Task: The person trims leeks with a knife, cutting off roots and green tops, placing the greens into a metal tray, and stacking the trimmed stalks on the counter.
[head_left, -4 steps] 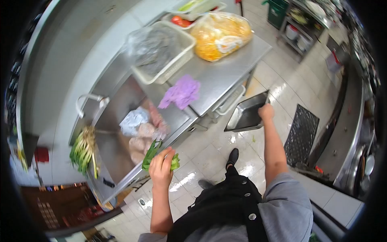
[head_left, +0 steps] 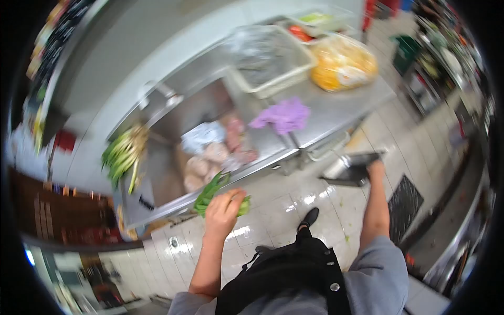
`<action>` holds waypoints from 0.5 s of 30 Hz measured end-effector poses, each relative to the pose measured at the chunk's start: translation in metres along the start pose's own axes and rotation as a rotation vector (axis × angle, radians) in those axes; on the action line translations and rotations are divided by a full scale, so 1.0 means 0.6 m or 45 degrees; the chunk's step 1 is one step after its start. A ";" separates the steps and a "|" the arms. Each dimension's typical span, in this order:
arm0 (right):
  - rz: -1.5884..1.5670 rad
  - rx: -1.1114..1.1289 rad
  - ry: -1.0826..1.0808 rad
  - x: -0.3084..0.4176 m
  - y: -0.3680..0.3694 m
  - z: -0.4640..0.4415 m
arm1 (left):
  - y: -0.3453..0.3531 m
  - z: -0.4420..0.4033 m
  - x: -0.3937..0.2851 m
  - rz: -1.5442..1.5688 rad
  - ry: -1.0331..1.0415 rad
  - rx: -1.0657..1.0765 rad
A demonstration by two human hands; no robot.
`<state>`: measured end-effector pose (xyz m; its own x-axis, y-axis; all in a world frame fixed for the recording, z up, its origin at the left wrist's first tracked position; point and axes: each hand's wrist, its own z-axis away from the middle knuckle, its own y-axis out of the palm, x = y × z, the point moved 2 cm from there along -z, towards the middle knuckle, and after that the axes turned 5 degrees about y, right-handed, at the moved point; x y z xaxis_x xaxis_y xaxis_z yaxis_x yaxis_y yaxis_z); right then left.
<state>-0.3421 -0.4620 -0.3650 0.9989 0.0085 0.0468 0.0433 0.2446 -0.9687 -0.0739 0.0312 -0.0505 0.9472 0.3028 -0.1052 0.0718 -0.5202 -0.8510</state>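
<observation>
The greens (head_left: 210,192) are in the left hand (head_left: 224,211), its fingers curled around them, by the front edge of the sink (head_left: 159,176). The pan (head_left: 353,174) hangs tilted above the floor, its near corner held in the right hand (head_left: 375,169), closed on it; blur hides the exact finger positions. Inside the sink lie a pale blue bag (head_left: 202,137) and pale lumps (head_left: 197,167). Scallions (head_left: 125,153) rest at its left end. Right of the basin, a purple bag (head_left: 284,115) lies before a white basket (head_left: 271,90), with a yellow bag (head_left: 344,64) beside that.

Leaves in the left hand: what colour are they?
The leaves are green; they show best in the head view.
</observation>
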 end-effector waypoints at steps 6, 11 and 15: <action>0.143 -0.086 -0.391 0.079 -0.004 0.169 | -0.101 0.235 0.092 -0.202 -0.263 -0.017; -0.008 0.239 -0.844 0.160 0.049 0.485 | -0.303 0.461 0.171 -0.427 -0.574 0.088; -0.014 0.644 -1.329 0.292 0.089 0.771 | -0.480 0.573 0.227 -0.790 -0.722 0.134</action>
<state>-0.1741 0.0009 -0.2956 0.4865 0.7419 0.4614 -0.1961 0.6074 -0.7698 -0.0731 0.4967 0.0033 0.4435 0.8783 0.1783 0.4710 -0.0591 -0.8801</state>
